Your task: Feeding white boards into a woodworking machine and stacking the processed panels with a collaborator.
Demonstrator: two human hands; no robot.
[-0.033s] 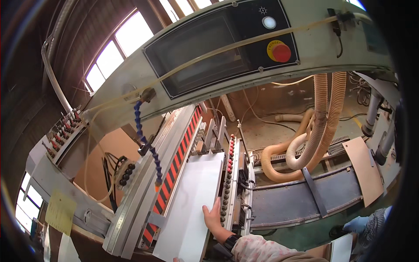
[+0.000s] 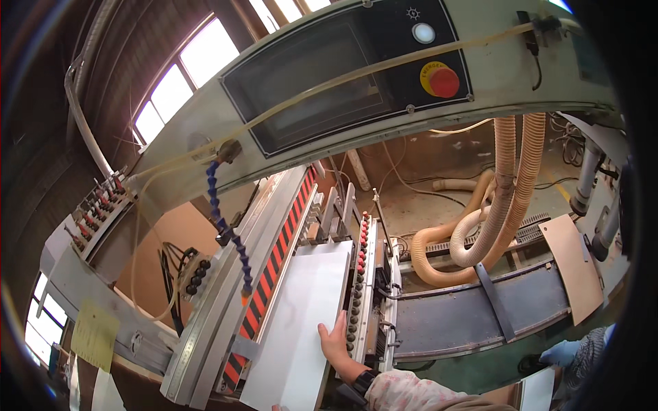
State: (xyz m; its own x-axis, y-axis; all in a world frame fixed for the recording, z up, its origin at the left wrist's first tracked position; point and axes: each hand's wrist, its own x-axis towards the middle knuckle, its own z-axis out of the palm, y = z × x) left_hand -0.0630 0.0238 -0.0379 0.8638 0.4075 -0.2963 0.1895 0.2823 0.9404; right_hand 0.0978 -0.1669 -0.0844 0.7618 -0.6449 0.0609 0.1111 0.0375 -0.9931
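A long white panel (image 2: 295, 308) lies lengthwise on the machine bed, between a rail with red and black stripes (image 2: 264, 291) and a row of red and black rollers (image 2: 358, 281). My right hand (image 2: 334, 348) rests on the panel's right edge, fingers stretched out and thumb apart, gripping nothing visible. Its forearm wears a pale, pink-patterned sleeve with a dark cuff. Of my left hand (image 2: 276, 407), only what looks like a fingertip shows at the lower picture edge, by the panel's near end. The rest of it is out of sight.
Overhead spans a beam carrying a dark screen (image 2: 308, 82) and a red push button (image 2: 444, 82). A blue segmented hose (image 2: 226, 229) hangs left of the panel. Beige ducts (image 2: 504, 185) curl beyond a dark conveyor surface (image 2: 445, 322) at right. A brown board (image 2: 570, 264) leans there.
The blue hose's orange tip has shifted slightly left and down. My right hand and the white panel keep their places.
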